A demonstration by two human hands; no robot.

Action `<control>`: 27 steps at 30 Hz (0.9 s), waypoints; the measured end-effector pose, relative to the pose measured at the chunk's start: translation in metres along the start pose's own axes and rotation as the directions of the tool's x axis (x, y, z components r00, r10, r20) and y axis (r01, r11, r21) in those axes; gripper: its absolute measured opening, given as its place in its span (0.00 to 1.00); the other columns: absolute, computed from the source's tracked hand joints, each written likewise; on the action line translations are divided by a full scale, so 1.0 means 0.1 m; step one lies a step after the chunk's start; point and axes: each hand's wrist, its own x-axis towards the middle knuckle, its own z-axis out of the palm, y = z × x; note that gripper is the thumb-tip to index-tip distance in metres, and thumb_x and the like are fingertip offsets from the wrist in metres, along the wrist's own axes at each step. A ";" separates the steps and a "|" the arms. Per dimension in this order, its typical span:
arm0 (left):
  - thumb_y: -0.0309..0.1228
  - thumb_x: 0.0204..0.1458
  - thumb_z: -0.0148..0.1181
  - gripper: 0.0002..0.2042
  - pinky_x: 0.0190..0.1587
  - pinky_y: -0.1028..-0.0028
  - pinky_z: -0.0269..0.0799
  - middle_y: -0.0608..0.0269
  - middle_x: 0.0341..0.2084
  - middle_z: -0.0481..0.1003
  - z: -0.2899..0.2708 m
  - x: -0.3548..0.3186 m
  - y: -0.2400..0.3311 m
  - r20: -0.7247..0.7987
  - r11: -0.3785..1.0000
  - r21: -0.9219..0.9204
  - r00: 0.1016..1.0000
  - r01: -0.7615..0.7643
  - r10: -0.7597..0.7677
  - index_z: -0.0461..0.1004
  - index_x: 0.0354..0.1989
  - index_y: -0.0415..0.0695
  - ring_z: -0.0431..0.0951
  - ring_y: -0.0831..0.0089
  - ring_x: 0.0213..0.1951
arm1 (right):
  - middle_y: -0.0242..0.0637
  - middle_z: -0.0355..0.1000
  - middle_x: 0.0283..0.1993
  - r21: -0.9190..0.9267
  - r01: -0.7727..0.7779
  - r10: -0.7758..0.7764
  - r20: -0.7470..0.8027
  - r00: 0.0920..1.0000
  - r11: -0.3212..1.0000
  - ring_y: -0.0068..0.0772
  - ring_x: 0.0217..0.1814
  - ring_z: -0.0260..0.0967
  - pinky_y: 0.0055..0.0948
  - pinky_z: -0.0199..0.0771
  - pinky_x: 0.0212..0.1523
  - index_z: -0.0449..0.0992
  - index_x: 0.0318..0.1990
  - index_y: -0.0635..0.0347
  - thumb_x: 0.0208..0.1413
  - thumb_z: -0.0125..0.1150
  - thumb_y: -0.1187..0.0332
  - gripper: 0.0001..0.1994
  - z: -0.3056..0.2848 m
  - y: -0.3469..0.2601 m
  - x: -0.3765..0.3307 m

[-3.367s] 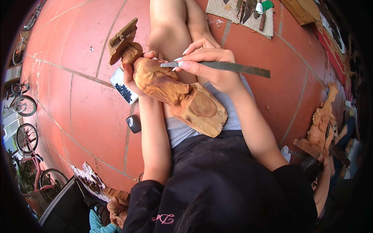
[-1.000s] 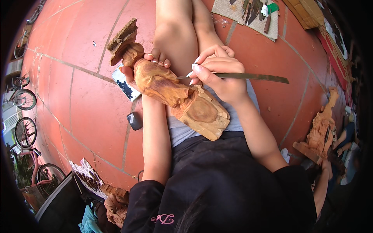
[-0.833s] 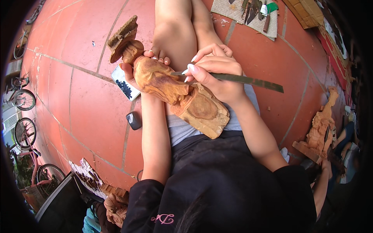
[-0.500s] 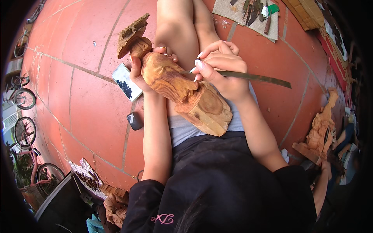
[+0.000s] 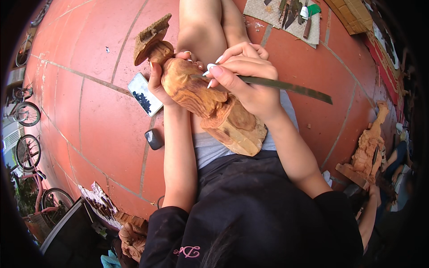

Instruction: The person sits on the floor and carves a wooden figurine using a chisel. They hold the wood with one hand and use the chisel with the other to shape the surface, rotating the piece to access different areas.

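A brown wooden carved figure (image 5: 203, 100) lies across my lap, its thick round base toward my body and its narrow head end pointing away. My left hand (image 5: 161, 82) wraps around the upper part of the figure from below. My right hand (image 5: 245, 78) grips a long flat metal file (image 5: 286, 86). The file's tip rests on the carving near my left fingers, and its handle end sticks out to the right.
A phone (image 5: 144, 94) and a small dark object (image 5: 154, 139) lie on the red tiled floor at my left. A mat with several carving tools (image 5: 290, 11) sits ahead. Another wooden figure (image 5: 368, 147) stands at right beside a person. Bicycles (image 5: 27, 111) stand far left.
I have tilted the carving's head end upward and away. My right hand with the file has shifted slightly along the carving, staying on it.
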 end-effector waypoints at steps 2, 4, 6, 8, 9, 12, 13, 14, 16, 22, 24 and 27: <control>0.55 0.59 0.43 0.34 0.44 0.52 0.76 0.47 0.43 0.75 0.02 0.00 0.00 -0.018 1.000 -0.014 1.000 0.005 -0.006 0.71 0.48 0.28 0.76 0.45 0.41 | 0.21 0.75 0.23 0.003 -0.022 0.022 -0.016 1.000 1.000 0.17 0.37 0.70 0.30 0.50 0.53 0.83 0.22 0.52 0.51 0.68 0.61 0.09 0.03 -0.01 -0.01; 0.55 0.59 0.43 0.34 0.44 0.52 0.76 0.47 0.43 0.75 0.02 -0.01 0.00 -0.029 1.000 -0.012 1.000 0.004 -0.004 0.72 0.48 0.28 0.77 0.45 0.41 | 0.21 0.75 0.23 0.007 -0.035 0.035 -0.024 0.999 0.999 0.17 0.37 0.70 0.30 0.50 0.53 0.82 0.21 0.52 0.51 0.68 0.61 0.10 0.04 -0.01 -0.02; 0.55 0.58 0.43 0.34 0.44 0.52 0.76 0.47 0.42 0.75 -0.01 -0.01 0.00 -0.034 1.000 0.006 0.999 -0.003 0.003 0.72 0.48 0.28 0.77 0.45 0.41 | 0.21 0.75 0.23 0.012 -0.042 0.043 -0.026 0.999 0.999 0.17 0.37 0.70 0.30 0.50 0.53 0.82 0.20 0.52 0.51 0.68 0.61 0.11 0.05 -0.02 -0.03; 0.55 0.58 0.43 0.34 0.44 0.51 0.76 0.47 0.41 0.76 -0.01 -0.02 0.01 -0.037 1.000 0.017 0.999 0.001 -0.001 0.72 0.48 0.28 0.77 0.44 0.40 | 0.20 0.75 0.23 0.015 -0.045 0.045 -0.028 0.999 0.999 0.17 0.37 0.70 0.30 0.50 0.52 0.82 0.20 0.52 0.51 0.68 0.61 0.11 0.05 -0.04 -0.03; 0.55 0.58 0.44 0.34 0.44 0.51 0.76 0.47 0.41 0.76 -0.01 -0.02 0.01 -0.038 1.000 0.022 0.999 0.004 -0.003 0.72 0.47 0.28 0.77 0.44 0.40 | 0.20 0.75 0.23 0.017 -0.046 0.047 -0.030 0.998 0.999 0.17 0.37 0.70 0.30 0.50 0.52 0.82 0.20 0.52 0.51 0.69 0.61 0.11 0.06 -0.04 -0.03; 0.55 0.58 0.44 0.33 0.43 0.51 0.76 0.47 0.42 0.75 -0.01 -0.02 0.01 -0.051 1.000 0.023 0.999 -0.005 0.006 0.72 0.47 0.28 0.77 0.43 0.40 | 0.22 0.76 0.24 0.031 -0.054 0.054 -0.029 0.998 0.998 0.18 0.37 0.69 0.31 0.49 0.54 0.82 0.22 0.53 0.52 0.67 0.63 0.10 0.06 -0.02 -0.04; 0.55 0.58 0.44 0.33 0.43 0.51 0.76 0.46 0.43 0.75 0.00 -0.02 0.01 -0.053 1.000 0.008 0.999 -0.011 0.011 0.72 0.47 0.28 0.77 0.43 0.40 | 0.23 0.77 0.24 0.045 -0.054 0.055 -0.012 0.998 0.997 0.19 0.37 0.69 0.31 0.51 0.54 0.83 0.23 0.54 0.53 0.67 0.64 0.09 0.06 -0.01 -0.04; 0.55 0.58 0.44 0.33 0.43 0.51 0.76 0.46 0.43 0.75 0.03 -0.02 0.01 -0.055 1.000 -0.007 0.998 -0.017 0.017 0.71 0.48 0.28 0.77 0.43 0.40 | 0.24 0.77 0.24 0.061 -0.055 0.055 0.006 0.998 0.997 0.19 0.37 0.69 0.30 0.53 0.53 0.83 0.24 0.55 0.53 0.66 0.64 0.09 0.05 0.01 -0.04; 0.54 0.59 0.44 0.33 0.43 0.51 0.76 0.46 0.43 0.75 0.02 -0.03 0.00 -0.047 0.999 -0.031 0.999 -0.025 0.023 0.71 0.48 0.29 0.77 0.42 0.40 | 0.27 0.78 0.24 0.105 -0.060 0.053 0.064 0.996 0.993 0.22 0.38 0.69 0.30 0.59 0.50 0.83 0.27 0.60 0.55 0.63 0.67 0.09 -0.01 0.04 -0.04; 0.53 0.60 0.43 0.28 0.43 0.50 0.76 0.44 0.45 0.74 0.01 -0.02 0.01 -0.008 0.998 -0.055 1.000 0.001 -0.002 0.71 0.52 0.38 0.76 0.43 0.41 | 0.32 0.78 0.24 0.269 -0.080 0.064 0.066 0.996 0.960 0.26 0.40 0.68 0.28 0.68 0.43 0.82 0.30 0.66 0.57 0.59 0.71 0.09 -0.01 0.05 -0.02; 0.53 0.60 0.43 0.27 0.43 0.49 0.76 0.44 0.45 0.74 -0.04 -0.05 0.03 -0.044 1.000 -0.026 0.999 -0.014 0.013 0.71 0.53 0.40 0.76 0.43 0.42 | 0.26 0.78 0.23 0.258 -0.073 0.070 0.021 0.997 0.964 0.22 0.37 0.70 0.25 0.66 0.41 0.83 0.29 0.60 0.56 0.62 0.69 0.08 0.06 0.09 -0.05; 0.53 0.60 0.43 0.27 0.43 0.48 0.76 0.43 0.45 0.74 -0.08 -0.05 -0.02 -0.011 0.999 -0.021 0.999 -0.045 0.045 0.71 0.52 0.40 0.76 0.42 0.41 | 0.32 0.79 0.24 0.229 -0.072 0.047 0.109 0.993 0.971 0.22 0.36 0.72 0.24 0.70 0.39 0.83 0.31 0.64 0.56 0.62 0.69 0.08 -0.03 0.14 -0.07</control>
